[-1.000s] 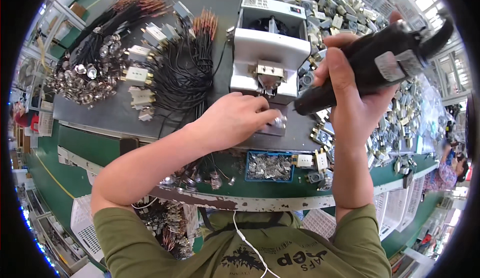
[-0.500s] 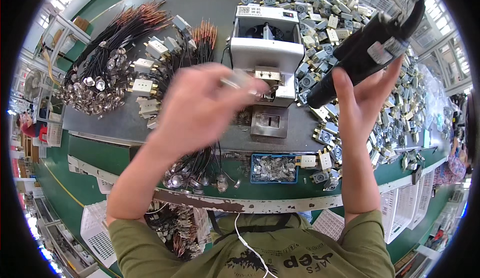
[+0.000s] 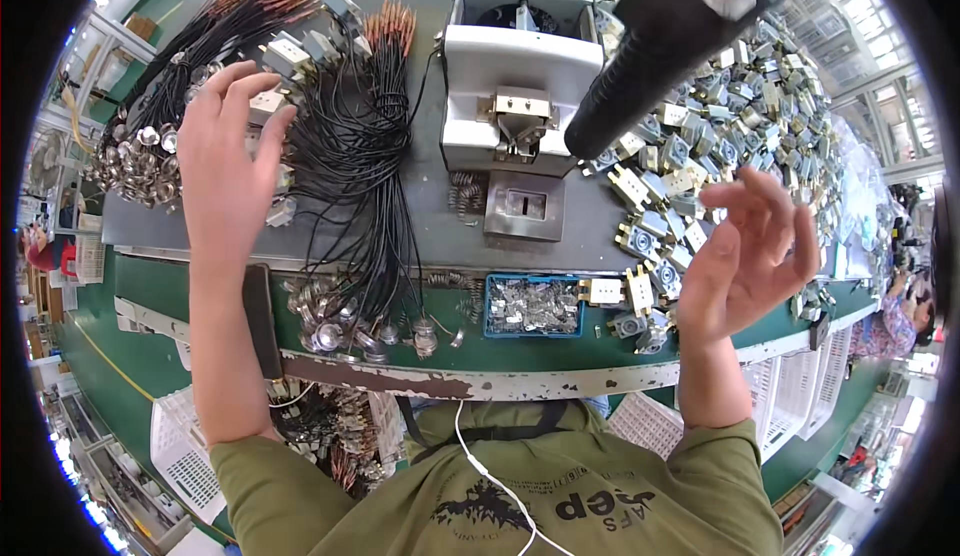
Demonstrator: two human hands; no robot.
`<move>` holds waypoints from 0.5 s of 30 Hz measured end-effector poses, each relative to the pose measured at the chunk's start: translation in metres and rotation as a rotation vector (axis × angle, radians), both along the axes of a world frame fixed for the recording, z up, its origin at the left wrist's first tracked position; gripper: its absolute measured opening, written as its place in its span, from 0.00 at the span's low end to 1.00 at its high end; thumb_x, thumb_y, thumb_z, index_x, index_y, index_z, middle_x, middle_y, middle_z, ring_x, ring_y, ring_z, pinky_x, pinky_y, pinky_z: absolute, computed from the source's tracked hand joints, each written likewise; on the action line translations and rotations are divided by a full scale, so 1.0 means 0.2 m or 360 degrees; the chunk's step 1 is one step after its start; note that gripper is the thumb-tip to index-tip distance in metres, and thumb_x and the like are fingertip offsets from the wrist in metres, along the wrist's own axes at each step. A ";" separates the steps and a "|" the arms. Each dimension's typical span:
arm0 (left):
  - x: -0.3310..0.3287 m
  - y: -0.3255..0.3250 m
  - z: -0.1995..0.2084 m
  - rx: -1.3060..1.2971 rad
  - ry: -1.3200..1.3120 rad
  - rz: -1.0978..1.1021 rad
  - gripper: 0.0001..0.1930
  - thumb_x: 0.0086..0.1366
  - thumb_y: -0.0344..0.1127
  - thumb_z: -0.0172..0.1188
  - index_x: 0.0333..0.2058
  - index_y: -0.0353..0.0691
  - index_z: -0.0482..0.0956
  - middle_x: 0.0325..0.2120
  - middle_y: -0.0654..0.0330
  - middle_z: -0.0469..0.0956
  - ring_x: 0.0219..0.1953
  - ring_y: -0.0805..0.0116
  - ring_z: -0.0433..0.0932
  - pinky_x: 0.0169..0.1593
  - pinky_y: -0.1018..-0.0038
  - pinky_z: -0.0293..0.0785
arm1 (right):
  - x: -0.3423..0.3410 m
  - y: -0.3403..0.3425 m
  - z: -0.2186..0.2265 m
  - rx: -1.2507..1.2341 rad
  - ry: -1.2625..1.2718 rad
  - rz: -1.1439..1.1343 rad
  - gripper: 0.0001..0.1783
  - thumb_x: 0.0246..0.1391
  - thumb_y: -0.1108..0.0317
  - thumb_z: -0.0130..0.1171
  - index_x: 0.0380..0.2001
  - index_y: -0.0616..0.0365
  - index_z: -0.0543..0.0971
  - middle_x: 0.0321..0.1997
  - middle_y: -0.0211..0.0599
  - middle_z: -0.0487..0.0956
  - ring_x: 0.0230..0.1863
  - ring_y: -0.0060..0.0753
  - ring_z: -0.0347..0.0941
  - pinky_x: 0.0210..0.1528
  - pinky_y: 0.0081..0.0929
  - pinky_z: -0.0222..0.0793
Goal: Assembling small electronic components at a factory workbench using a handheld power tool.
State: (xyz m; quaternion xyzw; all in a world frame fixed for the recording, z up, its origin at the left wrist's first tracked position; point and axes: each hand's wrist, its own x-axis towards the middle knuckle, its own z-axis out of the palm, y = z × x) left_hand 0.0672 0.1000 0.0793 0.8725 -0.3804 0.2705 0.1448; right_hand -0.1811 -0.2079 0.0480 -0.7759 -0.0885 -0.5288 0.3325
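My left hand [image 3: 230, 151] hovers at the left with its fingers apart, next to several pale connector blocks [image 3: 285, 53] with brass prongs. Nothing shows in its grasp, though part of the blocks is hidden behind it. Over the right side of the bench, my right hand [image 3: 750, 256] is empty, its fingers loosely curled and apart. A black power screwdriver [image 3: 650, 56] hangs above it, tip down beside the grey-white machine [image 3: 520, 66], touched by neither hand. In front of that machine sits a metal block with a slot [image 3: 525, 206].
Black cables [image 3: 365, 146] with orange ends lie in bundles at the left, with round metal caps [image 3: 140, 166]. A large heap of grey and cream blocks [image 3: 760, 126] covers the right. A blue tray [image 3: 535, 334] of small metal parts stands near the front edge [image 3: 540, 384].
My right hand has let go of the screwdriver and dropped lower. My left hand has swung left from before the machine to the connector blocks; the small pale thing seen at its fingers no longer shows.
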 end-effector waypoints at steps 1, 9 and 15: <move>-0.04 -0.04 0.01 -0.0031 0.0003 -0.0002 0.13 0.66 0.34 0.67 0.48 0.43 0.80 0.53 0.57 0.78 0.54 0.52 0.77 0.57 0.61 0.71 | -0.01 -0.01 -0.02 0.0000 0.0012 -0.0005 0.30 0.71 0.74 0.50 0.70 0.59 0.53 0.60 0.60 0.74 0.45 0.37 0.77 0.49 0.35 0.76; -0.26 -0.20 -0.16 0.0443 0.0714 -0.0818 0.10 0.58 0.31 0.69 0.39 0.42 0.82 0.36 0.59 0.82 0.46 0.57 0.79 0.52 0.62 0.72 | -0.06 -0.08 -0.12 -0.0567 0.1456 -0.0545 0.19 0.55 0.70 0.69 0.51 0.57 0.81 0.50 0.42 0.79 0.49 0.46 0.77 0.52 0.38 0.72; -0.33 -0.20 -0.16 0.0854 0.0811 -0.1009 0.08 0.57 0.34 0.70 0.33 0.43 0.80 0.32 0.61 0.80 0.44 0.60 0.78 0.49 0.64 0.70 | -0.06 -0.15 -0.26 -0.0572 0.1534 -0.0519 0.17 0.55 0.73 0.67 0.49 0.54 0.82 0.45 0.44 0.79 0.45 0.52 0.79 0.47 0.40 0.75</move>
